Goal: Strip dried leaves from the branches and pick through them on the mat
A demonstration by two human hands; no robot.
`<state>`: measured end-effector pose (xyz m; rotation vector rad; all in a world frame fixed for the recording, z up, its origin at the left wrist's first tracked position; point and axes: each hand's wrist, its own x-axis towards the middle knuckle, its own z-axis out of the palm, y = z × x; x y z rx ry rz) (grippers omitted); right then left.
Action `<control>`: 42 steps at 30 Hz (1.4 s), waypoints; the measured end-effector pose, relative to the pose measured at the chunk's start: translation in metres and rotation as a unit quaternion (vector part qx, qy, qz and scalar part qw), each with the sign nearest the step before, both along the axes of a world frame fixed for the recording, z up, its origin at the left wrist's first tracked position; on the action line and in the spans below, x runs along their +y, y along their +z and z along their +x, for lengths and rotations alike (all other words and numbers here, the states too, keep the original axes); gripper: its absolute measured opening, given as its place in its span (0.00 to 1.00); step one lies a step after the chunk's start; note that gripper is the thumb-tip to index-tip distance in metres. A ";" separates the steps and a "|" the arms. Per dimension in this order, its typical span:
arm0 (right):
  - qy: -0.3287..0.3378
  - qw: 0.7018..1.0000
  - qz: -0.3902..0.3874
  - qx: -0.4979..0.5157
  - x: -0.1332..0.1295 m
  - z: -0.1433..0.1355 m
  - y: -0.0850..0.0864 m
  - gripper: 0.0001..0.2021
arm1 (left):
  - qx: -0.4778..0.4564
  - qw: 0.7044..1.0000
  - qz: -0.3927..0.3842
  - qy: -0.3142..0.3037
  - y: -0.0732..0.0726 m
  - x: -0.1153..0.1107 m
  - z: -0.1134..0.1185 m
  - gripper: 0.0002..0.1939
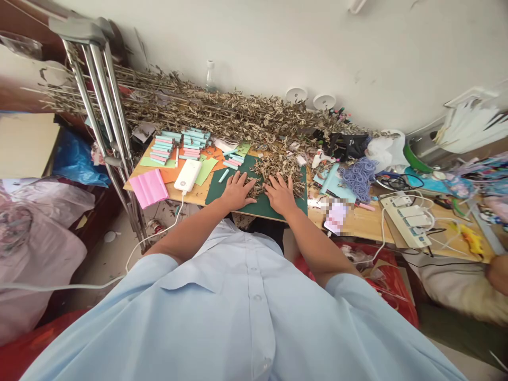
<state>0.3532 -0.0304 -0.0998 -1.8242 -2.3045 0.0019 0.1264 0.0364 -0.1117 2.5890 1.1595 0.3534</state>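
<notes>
My left hand (238,191) lies palm down with its fingers spread on the dark green mat (217,185), holding nothing. My right hand (280,194) rests flat at the near edge of a pile of dried leaves (291,172), fingers apart. Some leaf bits lie between the two hands. Beyond my left hand are short blue and pink paper rolls (234,159); one blue roll (223,175) lies alone on the mat.
Dried stalks (222,108) run along the wall. Metal crutches (105,100) stand at the left. A white power bank (188,175), pink paper (149,188), a phone (335,217), purple yarn (359,175) and a power strip (410,219) lie on the table.
</notes>
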 end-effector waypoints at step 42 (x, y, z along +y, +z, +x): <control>-0.044 0.985 0.030 0.163 0.031 -0.029 -0.019 0.19 | -0.132 0.991 -0.006 -0.007 -0.024 0.028 -0.003 0.23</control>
